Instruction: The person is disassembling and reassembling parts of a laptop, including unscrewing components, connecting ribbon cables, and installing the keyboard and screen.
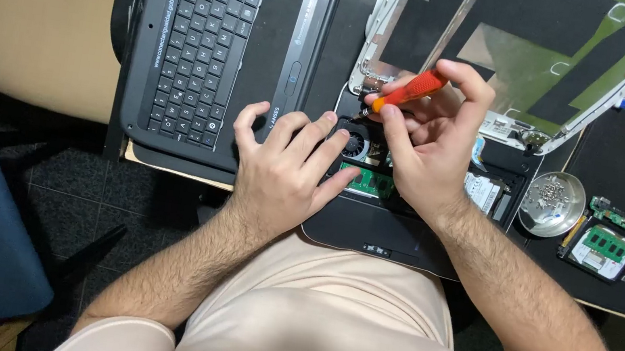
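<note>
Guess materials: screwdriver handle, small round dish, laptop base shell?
Screwdriver handle, in the right hand: probably moulded plastic, matte orange. Round dish: likely metal, silvery with bright reflections. Laptop base shell, under the left hand: looks like black plastic, smooth with a faint sheen.

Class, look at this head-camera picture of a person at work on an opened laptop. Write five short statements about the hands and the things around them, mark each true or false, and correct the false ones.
1. The right hand holds an orange-handled screwdriver. True.
2. The left hand grips a second screwdriver. False: it holds no tool and rests flat on the opened laptop base.
3. A green memory module shows in the base between the two hands. True.
4. The small metal dish lies left of the keyboard panel. False: it lies to the right of the base, beside a circuit board.
5. The keyboard panel sits on top of the base. False: it lies apart, to the left.
</note>
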